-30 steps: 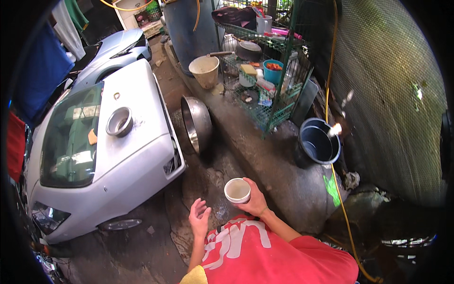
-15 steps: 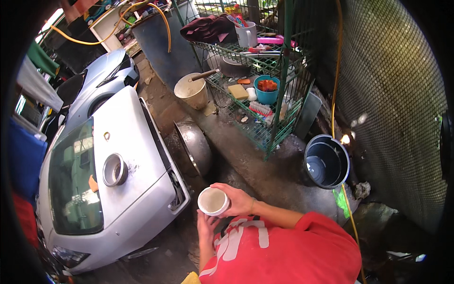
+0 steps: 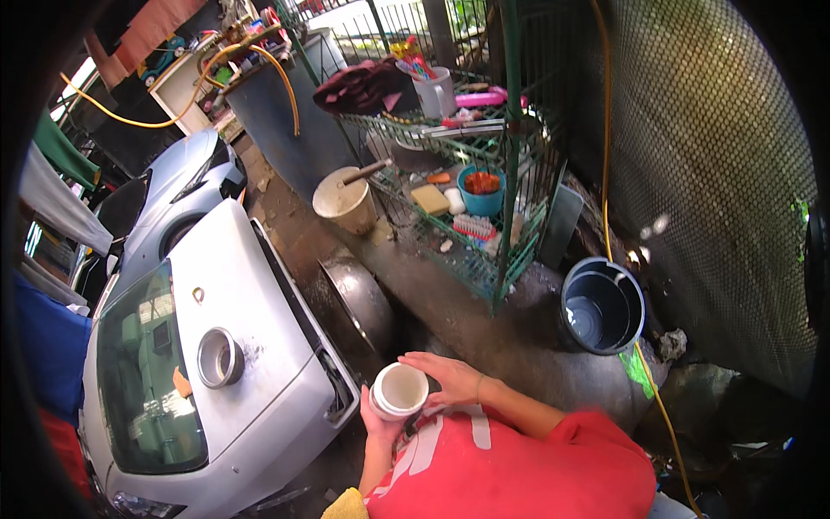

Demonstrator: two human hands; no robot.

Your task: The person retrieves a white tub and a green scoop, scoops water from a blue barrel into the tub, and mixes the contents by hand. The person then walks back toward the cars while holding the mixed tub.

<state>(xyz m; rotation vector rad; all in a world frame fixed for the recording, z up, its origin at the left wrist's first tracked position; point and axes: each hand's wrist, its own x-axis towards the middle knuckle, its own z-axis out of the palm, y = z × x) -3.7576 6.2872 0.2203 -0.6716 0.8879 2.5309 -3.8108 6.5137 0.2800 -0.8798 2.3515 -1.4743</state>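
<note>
A white cup (image 3: 400, 388) is held low in front of my red shirt, its pale inside facing up. My left hand (image 3: 380, 424) cups its left side and underside, fingers curled around it. My right hand (image 3: 450, 377) is on it from the right, fingers across the top edge. A large steel basin (image 3: 357, 303) lies just beyond, partly in shadow. To the left, a metal bowl (image 3: 220, 357) rests on a white car (image 3: 242, 294), near an orange scrap on the glass.
A green wire rack (image 3: 493, 285) holds a mug, brushes, a sponge and a blue pail. A cream bucket (image 3: 344, 200) stands beside it. At right are a black bucket (image 3: 602, 307), a yellow hose (image 3: 608, 173) and a mesh wall (image 3: 700, 156). Another car (image 3: 181, 173) is behind.
My left hand has risen from apart to grip the cup. The cup has shifted left and lower in view. The surroundings have shifted and tilted as my head moved.
</note>
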